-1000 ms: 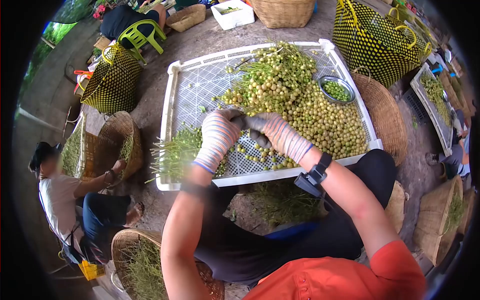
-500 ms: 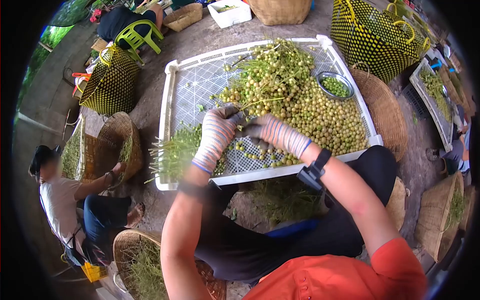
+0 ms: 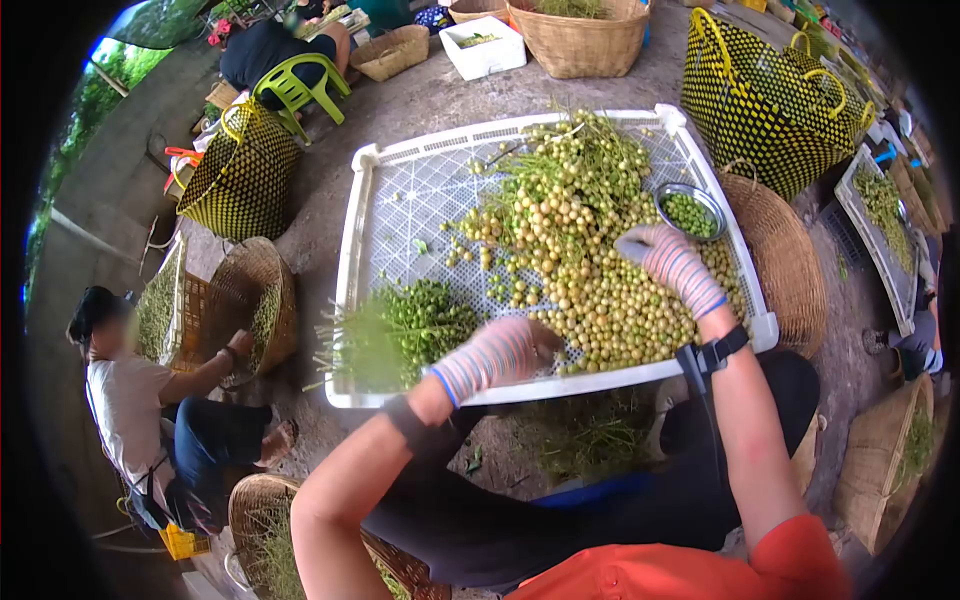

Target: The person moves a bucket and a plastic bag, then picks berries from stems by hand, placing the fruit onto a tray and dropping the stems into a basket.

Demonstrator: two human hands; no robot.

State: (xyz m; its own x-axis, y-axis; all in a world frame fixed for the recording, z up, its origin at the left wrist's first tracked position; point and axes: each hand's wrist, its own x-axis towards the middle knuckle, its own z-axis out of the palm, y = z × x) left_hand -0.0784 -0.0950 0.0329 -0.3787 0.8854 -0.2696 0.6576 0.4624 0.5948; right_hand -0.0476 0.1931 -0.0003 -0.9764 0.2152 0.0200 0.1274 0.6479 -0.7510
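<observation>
A white perforated tray (image 3: 400, 232) lies across my lap. Yellowish-green round fruits (image 3: 610, 300) cover its right half, with stemmed clusters (image 3: 590, 165) heaped at the back. My left hand (image 3: 497, 358), in a striped glove, is over the tray's front edge, its fingers smeared by motion. My right hand (image 3: 668, 262), gloved too, hangs over the loose fruits just below a metal bowl (image 3: 690, 212) of small green fruits; its fingertips are blurred. Green fruits on stems (image 3: 410, 320) are bunched at the tray's front left, beside my left hand.
A seated person (image 3: 130, 390) works at a wicker basket (image 3: 250, 300) on the left. Black-and-yellow woven baskets (image 3: 240, 170) stand at both sides. Another wicker basket (image 3: 785, 250) touches the tray's right side. Behind are a white box (image 3: 482, 48) and a green chair (image 3: 300, 88).
My hands have moved apart from near the tray's middle. The left came down toward the front edge; the right went right, toward the bowl. The whole view has shifted slightly.
</observation>
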